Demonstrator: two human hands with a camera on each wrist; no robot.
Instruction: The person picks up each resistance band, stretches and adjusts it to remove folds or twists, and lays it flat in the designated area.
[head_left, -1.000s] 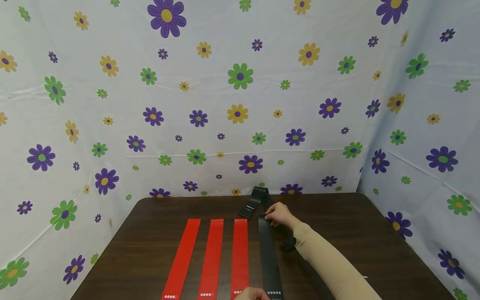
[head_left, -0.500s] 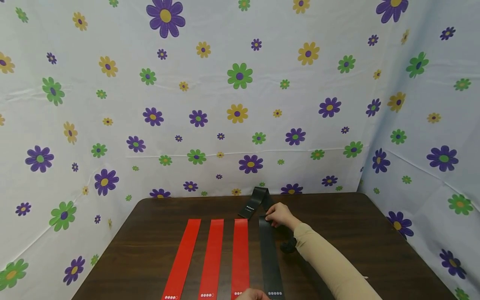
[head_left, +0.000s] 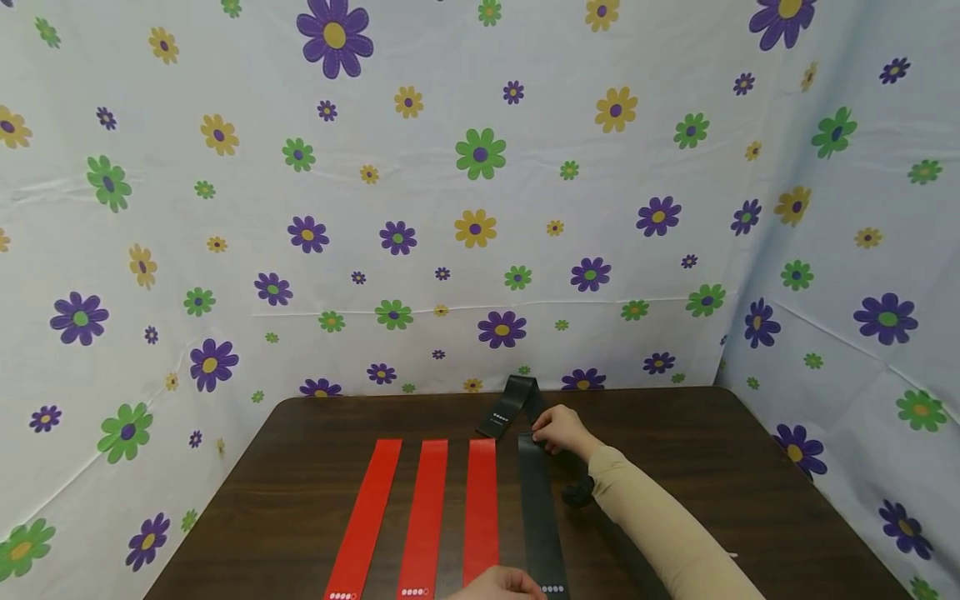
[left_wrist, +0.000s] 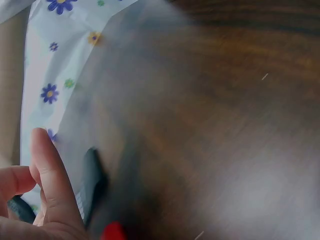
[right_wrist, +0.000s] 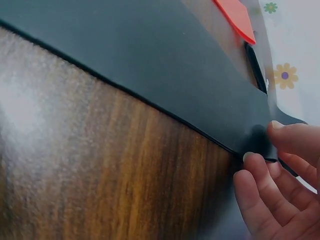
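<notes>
A black resistance band (head_left: 540,508) lies lengthwise on the table, with white dots at its near end. At its far end my right hand (head_left: 558,429) pinches the edge; the right wrist view shows the thumb (right_wrist: 295,137) above and fingertips at the band's corner. My left hand (head_left: 498,585) is at the bottom of the head view, between the near ends of the black band and the rightmost red resistance band (head_left: 482,508). In the left wrist view one finger (left_wrist: 52,175) points straight up and no band is clearly held. Two more red bands (head_left: 423,517) lie to the left.
Another black band (head_left: 506,408), bent into a peak, stands at the back beyond my right hand. The dark wooden table (head_left: 285,483) meets a flower-printed cloth (head_left: 420,192) behind it. A dark round object (head_left: 577,492) sits beside the right wrist.
My left hand has shifted slightly up and left, over the near end of the rightmost red band. The right hand stays at the black band's far end, almost still.
</notes>
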